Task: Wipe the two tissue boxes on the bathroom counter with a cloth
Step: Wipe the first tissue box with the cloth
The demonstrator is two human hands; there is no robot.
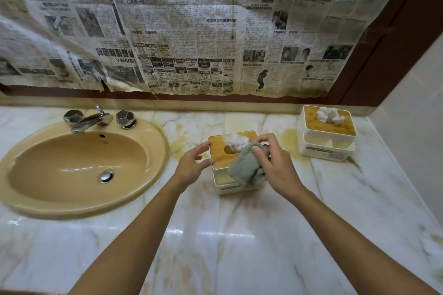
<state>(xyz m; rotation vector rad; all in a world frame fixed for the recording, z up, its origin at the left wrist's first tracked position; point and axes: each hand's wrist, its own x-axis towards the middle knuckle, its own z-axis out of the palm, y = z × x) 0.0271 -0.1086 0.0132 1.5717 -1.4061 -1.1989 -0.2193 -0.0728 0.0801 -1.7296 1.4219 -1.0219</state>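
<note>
Two white tissue boxes with wooden lids stand on the marble counter. The near tissue box (219, 153) is in the middle, with a tissue poking from its slot. My left hand (191, 164) holds its left edge, thumb and fingers curled at the lid's rim. My right hand (273, 163) grips a grey-green cloth (247, 165) pressed on the lid's right side and draped over the box's front. The far tissue box (323, 134) sits apart at the back right, with a crumpled tissue on top.
A tan oval sink (79, 165) with a chrome tap (93, 120) fills the counter's left. Newspaper covers the mirror (191, 31) behind. A white wall (412, 127) bounds the right. Yellow stains mark the marble counter (239, 235) between the boxes.
</note>
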